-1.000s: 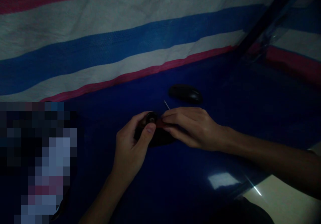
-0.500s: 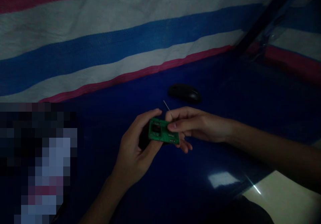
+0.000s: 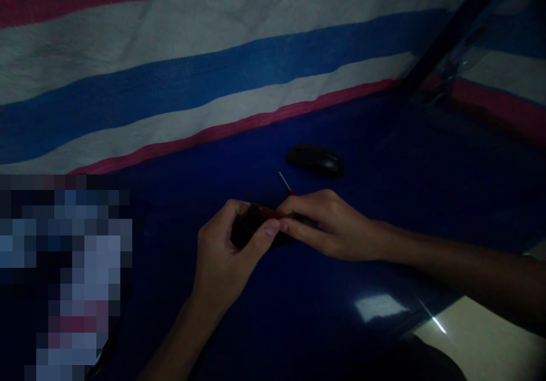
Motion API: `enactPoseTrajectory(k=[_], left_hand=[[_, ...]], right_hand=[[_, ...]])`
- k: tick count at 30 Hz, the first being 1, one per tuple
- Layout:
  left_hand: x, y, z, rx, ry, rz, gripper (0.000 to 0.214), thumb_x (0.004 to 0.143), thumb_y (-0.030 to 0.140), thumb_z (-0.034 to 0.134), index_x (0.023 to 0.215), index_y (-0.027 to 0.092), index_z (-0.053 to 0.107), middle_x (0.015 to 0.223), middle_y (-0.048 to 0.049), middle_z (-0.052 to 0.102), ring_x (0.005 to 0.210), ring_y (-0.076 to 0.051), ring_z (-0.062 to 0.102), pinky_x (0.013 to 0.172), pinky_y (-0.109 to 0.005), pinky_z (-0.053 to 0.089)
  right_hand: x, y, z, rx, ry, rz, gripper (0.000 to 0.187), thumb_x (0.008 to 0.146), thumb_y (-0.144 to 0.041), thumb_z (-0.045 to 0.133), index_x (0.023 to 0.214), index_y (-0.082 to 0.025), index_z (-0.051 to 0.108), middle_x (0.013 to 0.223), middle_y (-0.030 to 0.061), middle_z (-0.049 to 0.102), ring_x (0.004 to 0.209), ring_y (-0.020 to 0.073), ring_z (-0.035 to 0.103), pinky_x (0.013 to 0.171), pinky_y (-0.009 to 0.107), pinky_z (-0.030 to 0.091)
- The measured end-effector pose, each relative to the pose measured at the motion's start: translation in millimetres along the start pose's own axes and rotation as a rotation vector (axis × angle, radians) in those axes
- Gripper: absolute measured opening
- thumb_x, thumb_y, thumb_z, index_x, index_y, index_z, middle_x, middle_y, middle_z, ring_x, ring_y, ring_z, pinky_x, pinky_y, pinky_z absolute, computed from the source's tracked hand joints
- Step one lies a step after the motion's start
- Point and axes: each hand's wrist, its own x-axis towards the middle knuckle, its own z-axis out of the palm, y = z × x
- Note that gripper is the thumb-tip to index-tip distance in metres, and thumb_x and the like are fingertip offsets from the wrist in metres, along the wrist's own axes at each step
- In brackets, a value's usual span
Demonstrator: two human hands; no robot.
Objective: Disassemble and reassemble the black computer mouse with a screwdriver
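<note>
Both my hands are closed on a dark plastic shell [image 3: 243,230] above the blue table, with a dim reddish-brown part showing at its top. My left hand [image 3: 228,250] wraps round its left side, thumb laid across the near edge. At the right end, my right hand [image 3: 330,222] grips it with thumb and fingers, the two thumb tips almost meeting. The green circuit board does not show now. Beyond my right knuckles, a thin screwdriver [image 3: 286,182] shows its metal shaft and a bit of red handle; the rest is hidden. Farther back lies a black computer mouse [image 3: 314,160].
A glossy dark-blue covering [image 3: 170,290] spreads over the table. Striped red, white and blue sheeting [image 3: 191,85] hangs behind it, with a dark slanted post [image 3: 456,28] at right. The lower left is blurred into blocks. Pale floor [image 3: 478,330] shows lower right.
The green circuit board between my hands has gone out of sight. My right hand has turned over and closed on the dark shell, and my left thumb has come up onto its near edge.
</note>
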Motion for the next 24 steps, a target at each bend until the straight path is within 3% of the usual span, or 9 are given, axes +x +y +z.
enactPoseTrajectory(k=[5,9,13,17,21,24], left_hand=[[-1.5,3.2,-2.6,-0.102,-0.015,0.073,0.035,0.089,0.049,0.051,0.072,0.021,0.062,0.061,0.0008,0.061,0.053,-0.013,0.053,0.048,-0.024,0.04],[-0.5,0.5,-4.4,-0.151,-0.015,-0.007,0.037,0.093,0.043,0.046,0.068,0.021,0.061,0.059,0.0018,0.054,0.053,-0.012,0.046,0.049,-0.024,0.037],[0.6,-4.0,-2.7,-0.257,-0.053,-0.142,0.04,0.091,0.046,0.049,0.06,0.02,0.052,0.058,0.0018,0.047,0.054,-0.012,0.042,0.05,-0.025,0.036],[2.6,-1.1,-0.6,-0.22,-0.04,-0.159,0.04,0.09,0.045,0.05,0.059,0.02,0.052,0.057,0.0014,0.049,0.053,-0.013,0.043,0.05,-0.025,0.036],[5.2,1.9,-0.6,-0.163,0.065,-0.176,0.037,0.089,0.041,0.051,0.058,0.02,0.051,0.054,0.0025,0.047,0.05,-0.013,0.042,0.047,-0.025,0.034],[5.5,1.7,-0.1,-0.161,0.074,-0.213,0.034,0.09,0.039,0.051,0.062,0.02,0.056,0.057,0.0024,0.053,0.053,-0.013,0.046,0.049,-0.025,0.037]], right_hand=[[1.1,-0.9,-3.0,0.257,-0.03,0.134,0.025,0.095,-0.03,0.048,0.082,-0.011,0.058,0.061,-0.0032,0.052,0.05,0.0043,0.044,0.045,0.015,0.034],[1.7,0.5,-5.3,0.28,-0.023,0.152,0.026,0.095,-0.031,0.048,0.082,-0.011,0.057,0.063,-0.0021,0.053,0.051,0.0048,0.046,0.045,0.016,0.036],[0.9,2.2,-2.3,0.131,0.015,0.075,0.022,0.096,-0.03,0.047,0.095,-0.01,0.058,0.069,-0.0004,0.061,0.056,0.006,0.055,0.051,0.016,0.041],[-1.1,4.5,1.5,-0.163,0.107,-0.142,0.025,0.095,-0.022,0.048,0.115,-0.008,0.052,0.084,0.0038,0.067,0.07,0.0081,0.063,0.062,0.018,0.048],[-2.6,7.5,2.9,-0.418,0.157,-0.286,0.039,0.091,-0.039,0.056,0.113,-0.007,0.055,0.104,0.0119,0.068,0.089,0.0164,0.067,0.074,0.026,0.055],[-2.8,9.0,3.7,-0.528,0.18,-0.307,0.028,0.091,-0.034,0.056,0.103,-0.009,0.061,0.107,0.0129,0.068,0.09,0.018,0.068,0.076,0.029,0.056]])
